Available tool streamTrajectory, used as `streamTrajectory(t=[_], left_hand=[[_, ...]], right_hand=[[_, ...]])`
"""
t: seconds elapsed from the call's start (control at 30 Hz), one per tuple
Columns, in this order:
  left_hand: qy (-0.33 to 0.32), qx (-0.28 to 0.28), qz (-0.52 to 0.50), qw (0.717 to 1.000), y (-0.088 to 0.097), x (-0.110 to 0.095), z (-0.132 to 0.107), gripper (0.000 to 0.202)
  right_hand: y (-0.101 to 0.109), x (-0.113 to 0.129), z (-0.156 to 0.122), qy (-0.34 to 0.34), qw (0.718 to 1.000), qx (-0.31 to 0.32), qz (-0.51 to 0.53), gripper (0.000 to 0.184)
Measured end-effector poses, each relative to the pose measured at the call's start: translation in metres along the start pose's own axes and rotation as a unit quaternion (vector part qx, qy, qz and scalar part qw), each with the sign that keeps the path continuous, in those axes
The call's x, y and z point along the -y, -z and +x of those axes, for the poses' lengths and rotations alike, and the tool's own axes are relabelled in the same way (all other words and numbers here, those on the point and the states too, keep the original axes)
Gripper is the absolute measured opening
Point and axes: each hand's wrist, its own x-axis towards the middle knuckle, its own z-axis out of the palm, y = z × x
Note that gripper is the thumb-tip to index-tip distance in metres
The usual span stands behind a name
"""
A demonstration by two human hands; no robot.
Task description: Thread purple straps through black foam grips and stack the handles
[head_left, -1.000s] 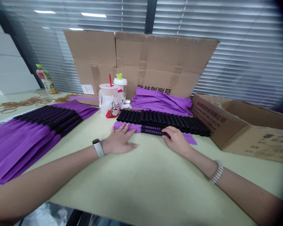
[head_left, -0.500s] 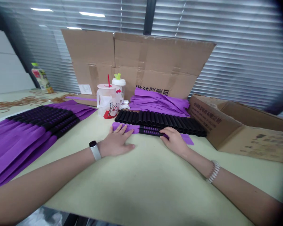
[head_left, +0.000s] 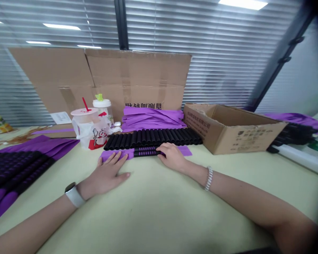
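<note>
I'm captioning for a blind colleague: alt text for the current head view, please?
A person's spread left hand touches one end of a purple strip, the right hand its black middle part. Behind lie black tubes in a row and piled purple strips; an open cardboard box stands to the right.

Left fingers (head_left: 121,163) spread flat — right fingers (head_left: 164,147) curled

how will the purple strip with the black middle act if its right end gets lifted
The purple strip is probably light and floppy at its ends, which look thin and flat; similar strips piled behind look bent. Its black middle may be stiffer, since it looks thicker.
</note>
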Motion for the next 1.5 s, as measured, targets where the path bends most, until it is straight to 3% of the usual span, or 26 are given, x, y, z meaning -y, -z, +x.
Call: streamTrajectory(t=[1.1, 1.33, 1.5], left_hand=[[-0.011, -0.038, -0.022, 0.999, 0.0, -0.006, -0.004, 0.08], [-0.008, -0.014, -0.047, 0.999, 0.003, -0.012, -0.009, 0.081], [-0.009, -0.019, -0.038, 0.999, 0.005, -0.008, -0.008, 0.087]], right_hand=[[-0.008, -0.012, -0.002, 0.019, 0.999, -0.021, 0.032, 0.021], [0.021, -0.019, -0.023, 0.026, 0.998, -0.051, 0.011, 0.042], [0.047, -0.046, -0.063, -0.011, 0.994, 0.072, -0.086, 0.064]])
